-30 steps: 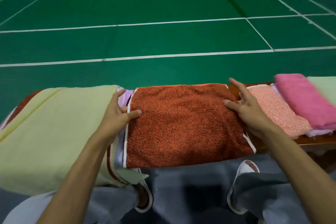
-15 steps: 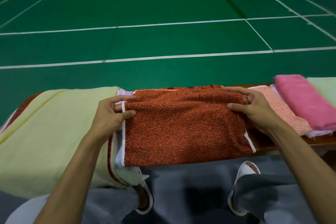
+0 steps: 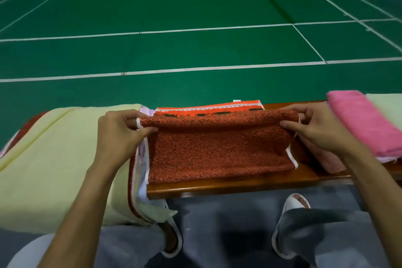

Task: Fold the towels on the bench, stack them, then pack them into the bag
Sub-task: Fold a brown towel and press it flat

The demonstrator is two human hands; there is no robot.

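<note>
An orange-red speckled towel (image 3: 217, 154) lies on the wooden bench (image 3: 228, 187) right in front of me. My left hand (image 3: 118, 135) pinches its far left corner and my right hand (image 3: 319, 128) pinches its far right corner. Both hold the far edge lifted and rolled toward me, which bares a bright orange band with a white stripe behind it. A pale yellow towel (image 3: 50, 165) drapes over the bench to the left. A pink folded towel (image 3: 365, 122) lies at the right, with a light salmon towel (image 3: 326, 159) partly under my right wrist.
A pale green towel (image 3: 387, 106) sits at the far right edge. White and lilac cloth (image 3: 140, 169) hangs between the yellow and orange towels. My feet in white slippers (image 3: 289, 206) stand on a grey floor below the bench. Green court flooring lies beyond.
Both hands went from resting flat at the towel's sides to pinching its far corners, then lifted and pulled the far edge toward me. The towel's near edge has come back onto the bench.
</note>
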